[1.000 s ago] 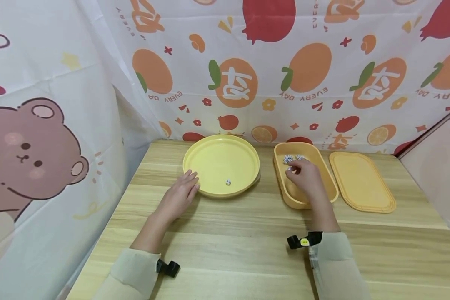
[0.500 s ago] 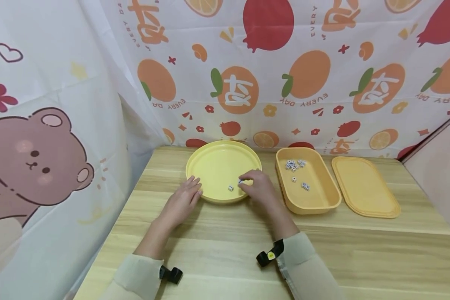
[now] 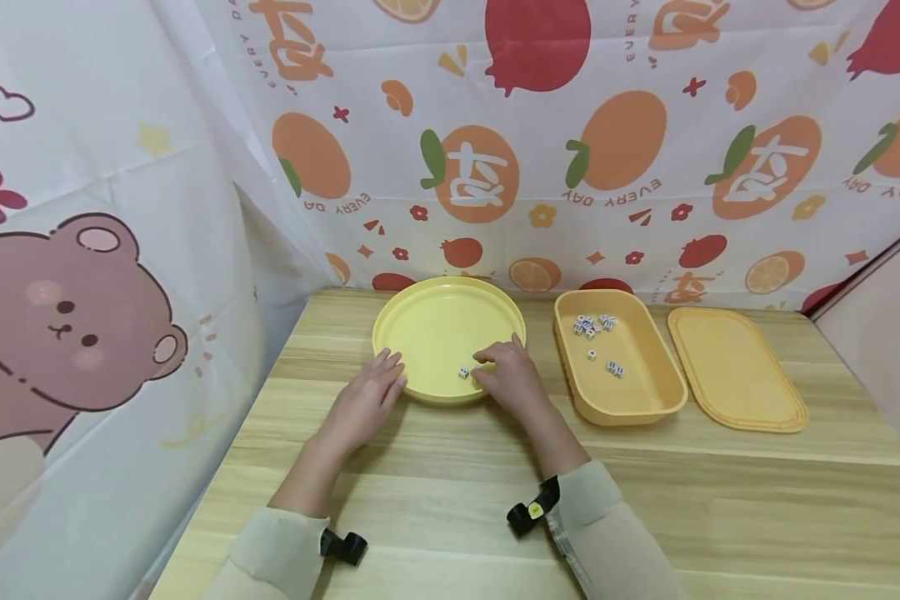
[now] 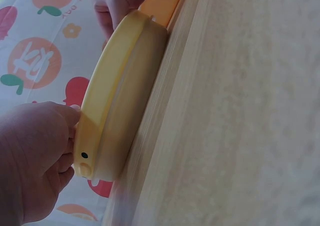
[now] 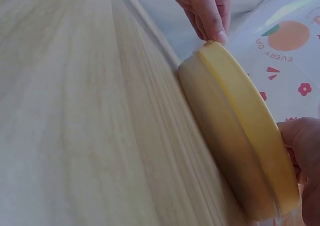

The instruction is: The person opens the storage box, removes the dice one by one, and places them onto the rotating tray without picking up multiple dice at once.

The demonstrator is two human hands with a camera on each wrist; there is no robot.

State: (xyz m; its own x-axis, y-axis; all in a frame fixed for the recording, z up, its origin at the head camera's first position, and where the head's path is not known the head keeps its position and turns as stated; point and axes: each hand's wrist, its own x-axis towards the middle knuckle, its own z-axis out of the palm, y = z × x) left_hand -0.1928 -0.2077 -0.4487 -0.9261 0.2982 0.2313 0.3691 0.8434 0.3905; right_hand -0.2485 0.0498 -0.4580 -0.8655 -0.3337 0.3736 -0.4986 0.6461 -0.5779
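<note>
A round yellow tray (image 3: pixel 447 329) with a raised rim stands on the table in the head view. My left hand (image 3: pixel 366 398) rests its fingers on the rim at the tray's left side. Inside the tray, near its front, lies a small white die (image 3: pixel 463 372) with dark pips. My right hand (image 3: pixel 512 377) reaches over the front right rim. Its thumb and index finger are bent and slightly parted, right beside the die. Both wrist views show the tray from the side, its inside hidden, with my left hand (image 4: pixel 37 158) and right hand (image 5: pixel 305 146) at the rim.
Right of the tray stands a deep orange-yellow box (image 3: pixel 645 396) with several dice (image 3: pixel 588 326) at its back and a few more nearer its middle. A flat lid (image 3: pixel 738 371) of like colour lies beyond it. Printed cloth (image 3: pixel 540 183) hangs behind the wooden table (image 3: pixel 435 500).
My right hand has moved left from the box to the tray, carrying a die half a second ago. Its finger and thumb have since parted slightly. The left hand stays on the rim.
</note>
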